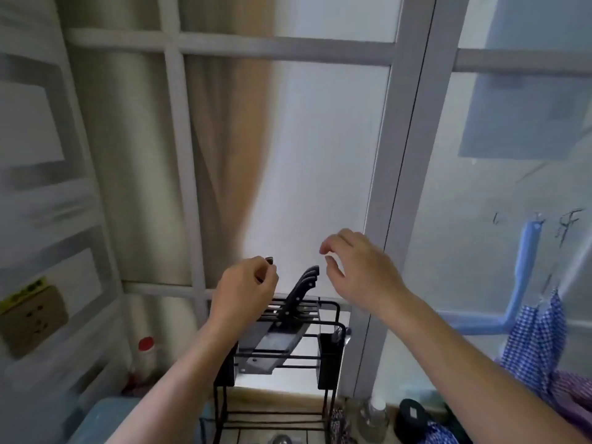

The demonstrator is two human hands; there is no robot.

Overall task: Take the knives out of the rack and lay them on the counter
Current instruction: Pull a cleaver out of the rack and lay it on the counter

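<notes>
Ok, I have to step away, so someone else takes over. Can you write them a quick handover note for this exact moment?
Left hand: fingers closed on a dark knife handle at the rack's left side.
Right hand: open, empty, hovering above the three black handles.
Knives stand in the black wire rack, blades showing below the slots.
Done: none seen on the counter.
Left: pull each knife out and lay it down.

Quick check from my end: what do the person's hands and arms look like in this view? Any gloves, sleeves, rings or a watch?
Both hands are bare: no gloves on the left hand or the right hand. Both forearms are uncovered to the bottom edge of the frame, so no sleeve shows. No watch, bracelet or ring is visible at either wrist or on the fingers, though the picture is somewhat blurred.
</notes>
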